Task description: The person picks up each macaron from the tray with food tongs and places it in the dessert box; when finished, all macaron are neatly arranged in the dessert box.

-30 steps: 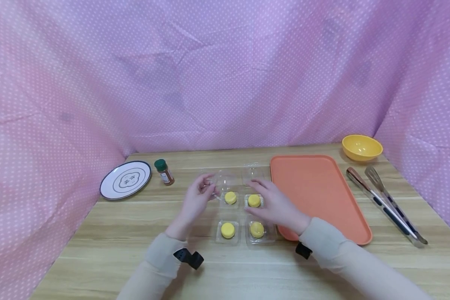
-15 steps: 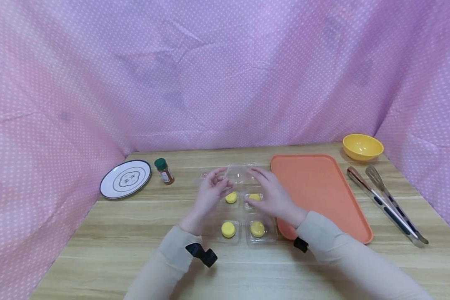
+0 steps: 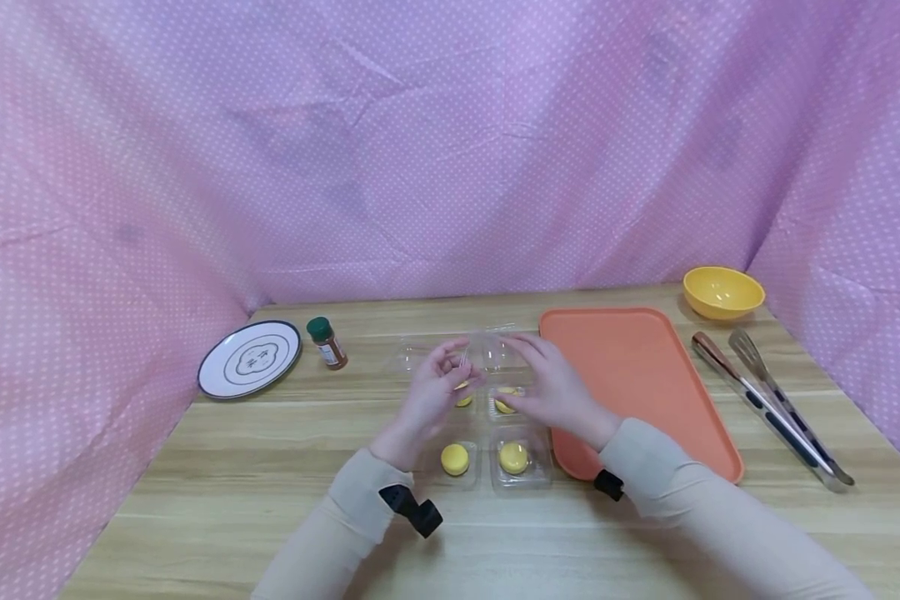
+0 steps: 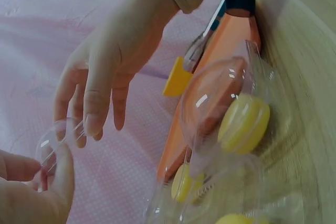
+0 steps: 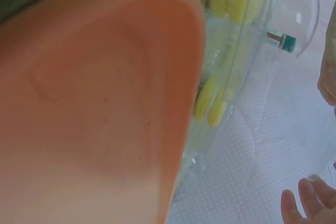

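Several yellow macarons (image 3: 454, 459) sit in small clear plastic boxes in the middle of the table, two rows deep. My left hand (image 3: 435, 396) is raised above the back left box and pinches a clear plastic lid (image 4: 50, 148) between thumb and fingers. Opposite it, my right hand (image 3: 551, 392) hovers over the back right macaron (image 3: 506, 402), thumb and fingers spread. In the left wrist view its nearly straight fingertips reach the lid's edge. A domed clear lid stands over the near macaron (image 4: 244, 124) in that view. The back macarons are partly hidden by my hands.
An orange tray (image 3: 637, 375) lies right of the boxes, with tongs (image 3: 765, 404) and a slotted turner (image 3: 783, 404) beyond it. A yellow bowl (image 3: 723, 293) stands at the back right. Left are a green-capped spice jar (image 3: 327, 342) and a white plate (image 3: 249, 360).
My left hand has moved rightward with the clear lid, closer to my right hand, and now covers part of the back left macaron. The right hand has stayed almost in place.
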Demonstrator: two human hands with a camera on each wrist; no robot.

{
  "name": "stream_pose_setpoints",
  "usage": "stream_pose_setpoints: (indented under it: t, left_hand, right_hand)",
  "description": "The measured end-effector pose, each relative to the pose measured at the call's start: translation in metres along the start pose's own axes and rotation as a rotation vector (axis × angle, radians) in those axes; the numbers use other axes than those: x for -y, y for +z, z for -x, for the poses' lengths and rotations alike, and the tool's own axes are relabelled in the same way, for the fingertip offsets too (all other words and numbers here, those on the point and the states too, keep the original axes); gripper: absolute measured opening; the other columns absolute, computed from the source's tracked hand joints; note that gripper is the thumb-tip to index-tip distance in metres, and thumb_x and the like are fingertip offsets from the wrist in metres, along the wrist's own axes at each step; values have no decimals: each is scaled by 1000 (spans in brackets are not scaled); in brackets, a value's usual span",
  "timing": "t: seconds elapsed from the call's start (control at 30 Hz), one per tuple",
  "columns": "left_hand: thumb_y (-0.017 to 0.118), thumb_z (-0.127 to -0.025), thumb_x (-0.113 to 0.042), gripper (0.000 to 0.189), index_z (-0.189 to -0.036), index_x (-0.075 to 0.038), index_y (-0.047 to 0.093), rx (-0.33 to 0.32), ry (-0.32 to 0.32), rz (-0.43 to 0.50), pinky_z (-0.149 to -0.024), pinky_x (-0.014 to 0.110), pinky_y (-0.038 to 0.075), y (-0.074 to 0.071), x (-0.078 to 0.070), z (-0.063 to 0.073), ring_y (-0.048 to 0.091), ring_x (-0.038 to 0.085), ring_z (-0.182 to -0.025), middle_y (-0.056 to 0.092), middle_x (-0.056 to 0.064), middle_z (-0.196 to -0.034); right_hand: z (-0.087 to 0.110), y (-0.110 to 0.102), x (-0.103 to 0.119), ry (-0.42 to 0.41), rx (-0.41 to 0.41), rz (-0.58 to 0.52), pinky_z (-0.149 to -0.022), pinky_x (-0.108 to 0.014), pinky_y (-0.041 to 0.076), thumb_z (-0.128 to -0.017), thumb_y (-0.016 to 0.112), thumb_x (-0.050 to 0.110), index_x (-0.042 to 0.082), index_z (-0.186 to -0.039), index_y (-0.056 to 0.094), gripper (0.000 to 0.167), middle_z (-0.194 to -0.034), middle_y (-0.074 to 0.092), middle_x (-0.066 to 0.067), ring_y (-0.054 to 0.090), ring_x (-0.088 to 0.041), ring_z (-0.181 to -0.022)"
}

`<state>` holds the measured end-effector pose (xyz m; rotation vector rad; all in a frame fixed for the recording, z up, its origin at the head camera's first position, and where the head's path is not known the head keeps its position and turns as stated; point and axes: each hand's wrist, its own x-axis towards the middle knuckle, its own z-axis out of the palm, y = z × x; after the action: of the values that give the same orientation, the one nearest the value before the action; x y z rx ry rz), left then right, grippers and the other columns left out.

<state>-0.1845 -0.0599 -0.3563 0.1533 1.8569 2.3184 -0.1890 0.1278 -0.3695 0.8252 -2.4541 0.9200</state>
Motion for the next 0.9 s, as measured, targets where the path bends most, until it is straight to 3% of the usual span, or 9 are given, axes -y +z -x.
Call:
stream_pose_setpoints:
  t: [0.07,0.17,0.27,0.37,0.47,0.63,0.77,0.9]
  left_hand:
    - [45,-93,8,46,-138,2,37,23,-21,-98,-99,46,47,-1,1,0,60,11,-86,54,5,-93]
    - [54,-91,1,49,-138,-4,41,68,-6,-379,-92,38,52,-5,3,0,60,19,-97,57,12,-106]
    - [63,-88,-7,55,-139,-7,43,123,64,-648,-90,37,53,-9,4,-2,57,28,-109,55,18,-120]
    - [69,-84,-10,62,-140,-8,42,178,131,-828,-95,43,49,-13,4,-4,53,34,-117,49,19,-129]
    - [73,-82,-12,67,-141,-6,41,221,172,-967,-99,48,46,-15,3,-7,49,36,-121,43,20,-136]
    - [74,-81,-20,72,-143,-8,40,274,235,-1180,-107,46,39,-16,3,-13,44,33,-128,40,15,-144]
    - [74,-82,-23,72,-142,-5,39,328,270,-1256,-108,45,38,-14,1,-15,43,32,-130,41,15,-144]
    - [73,-82,-27,74,-143,-5,37,370,253,-1315,-109,45,37,-12,-2,-17,42,31,-131,42,14,-144]
  right_hand:
    - [1,-2,-2,7,33,-4,-102,-54,41,-67,84,20,3,-135,47,79,-134,49,-19,47,-38,-122]
    - [2,-5,-5,25,92,-16,-101,-55,41,-68,83,17,4,-136,46,78,-136,47,-20,45,-39,-123]
    - [3,-9,-8,30,142,-18,-101,-56,41,-68,83,16,4,-135,48,76,-134,48,-20,45,-39,-122]
    - [3,-11,-11,19,178,-3,-100,-56,42,-68,83,16,5,-134,48,75,-132,49,-20,46,-38,-121]
    - [3,-13,-14,12,202,14,-99,-55,43,-68,83,16,7,-134,49,75,-132,49,-19,47,-38,-120]
    - [1,-15,-16,11,241,29,-101,-56,41,-68,83,17,7,-135,49,75,-133,50,-19,47,-38,-121]
    - [-1,-16,-19,13,276,37,-101,-57,40,-69,83,18,6,-134,49,75,-133,51,-19,47,-39,-122]
    - [-3,-18,-19,10,322,55,-102,-55,40,-69,83,20,4,-133,50,74,-132,51,-20,47,-39,-121]
